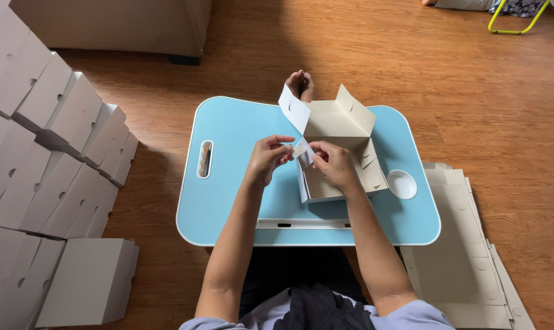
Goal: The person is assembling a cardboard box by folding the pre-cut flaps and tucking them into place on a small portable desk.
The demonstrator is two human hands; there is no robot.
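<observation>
Your forearms reach forward from the bottom of the view and meet over the middle of the light blue tabletop (240, 137). Your left hand (268, 157) is bent at the wrist, its fingers curled in, pinching a small flap (299, 150) of the half-folded cardboard box (338, 131) between thumb and fingertips. Your right hand (333, 164) sits just beside it, knuckles up, fingers closed on the same corner of the box from the other side; the two hands nearly touch.

The box lies on the tabletop slightly right of centre, pale beige inside, white outside. Its far panels stand up, one white flap tilting toward the left and another rising at the far right; the near wall runs down under your right wrist. Your bare feet (300, 84) show just beyond the tabletop's far edge.

The tabletop has a slot handle (205, 159) on the left and a round white cup recess (402, 184) on the right, beside the box. To your left on the wooden floor (472, 91), finished white boxes (63, 159) stand stacked in rows. To your right, partly under the tabletop's edge, lies a pile of flat beige box blanks (466, 263).
</observation>
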